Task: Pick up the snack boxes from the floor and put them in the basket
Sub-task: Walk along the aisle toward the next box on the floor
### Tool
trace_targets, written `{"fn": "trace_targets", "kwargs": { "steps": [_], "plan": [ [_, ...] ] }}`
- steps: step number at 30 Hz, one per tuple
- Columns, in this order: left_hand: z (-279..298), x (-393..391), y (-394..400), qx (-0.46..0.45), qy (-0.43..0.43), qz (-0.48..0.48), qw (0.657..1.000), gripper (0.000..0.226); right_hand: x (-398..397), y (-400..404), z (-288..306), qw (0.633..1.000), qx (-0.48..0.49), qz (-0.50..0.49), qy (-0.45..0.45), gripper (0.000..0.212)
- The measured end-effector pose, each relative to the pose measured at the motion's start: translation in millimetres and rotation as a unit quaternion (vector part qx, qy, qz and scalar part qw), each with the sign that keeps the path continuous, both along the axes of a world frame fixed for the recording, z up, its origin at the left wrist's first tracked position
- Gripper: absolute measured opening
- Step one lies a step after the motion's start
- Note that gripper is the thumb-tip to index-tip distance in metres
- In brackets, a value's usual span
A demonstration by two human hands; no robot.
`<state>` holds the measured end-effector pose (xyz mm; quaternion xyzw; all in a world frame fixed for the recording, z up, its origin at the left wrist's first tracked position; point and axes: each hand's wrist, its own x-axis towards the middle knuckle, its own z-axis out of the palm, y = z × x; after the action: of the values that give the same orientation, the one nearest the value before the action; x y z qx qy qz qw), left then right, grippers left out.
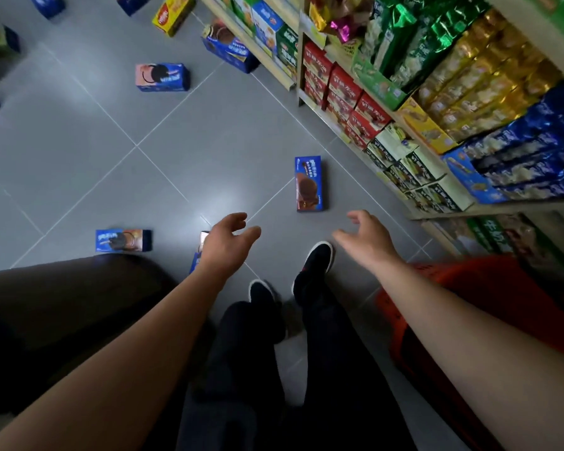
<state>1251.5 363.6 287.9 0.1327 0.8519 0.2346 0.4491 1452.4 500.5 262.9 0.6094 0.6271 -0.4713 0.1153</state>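
While the person stands on the grey tiled floor (163,177), both hands are held out in front of the body, empty and apart from each other. The left hand (223,247) has its fingers loosely spread and slightly bent, gripping nothing; the right hand (367,237) is likewise relaxed, with fingers spread and thumb raised. Between the two hands and just beyond them lies a blue snack box with a chocolate picture (309,183), flat on the floor. Directly beneath the left hand, a second blue box (197,255) is mostly hidden by the wrist. To the left of the left hand rests a blue box with an orange end (123,240). Farther beyond the left hand lie a blue and pink box (162,77), a blue box leaning at the shelf foot (227,47), and a yellow box (173,13); other blue boxes sit at the far left edge. The red basket (489,297) stands below and to the right of the right forearm, near the stocked shelves (414,102). Two dark shoes (318,257) appear below the hands.
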Motion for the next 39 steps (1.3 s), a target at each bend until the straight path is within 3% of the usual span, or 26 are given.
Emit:
{"fn": "trace_targets", "kwargs": {
  "steps": [9, 19, 27, 34, 37, 39],
  "plan": [
    [-138, -36, 73, -0.018, -0.069, -0.024, 0.997, 0.047, -39, 49, -133, 0.998, -0.026, -0.051, -0.033, 0.055],
    [-371, -44, 122, -0.055, -0.121, -0.041, 0.990, 0.052, -54, 59, -357, 0.991, -0.058, -0.107, -0.065, 0.054],
    [-526, -41, 153, -0.045, -0.162, -0.025, 0.985, 0.063, -66, 94, -511, 0.983, -0.047, -0.174, -0.030, 0.062],
    [-596, -25, 173, -0.064, -0.268, 0.054, 0.960, 0.062, -67, 98, -574, 0.970, -0.112, -0.214, 0.023, 0.047],
    [-598, -20, 172, -0.050, -0.295, 0.043, 0.953, 0.046, -66, 91, -581, 0.967, -0.108, -0.226, 0.038, 0.034],
    [-590, -24, 168, -0.041, -0.282, 0.032, 0.958, 0.048, -65, 86, -574, 0.959, -0.112, -0.254, 0.058, 0.033]
  ]
}}
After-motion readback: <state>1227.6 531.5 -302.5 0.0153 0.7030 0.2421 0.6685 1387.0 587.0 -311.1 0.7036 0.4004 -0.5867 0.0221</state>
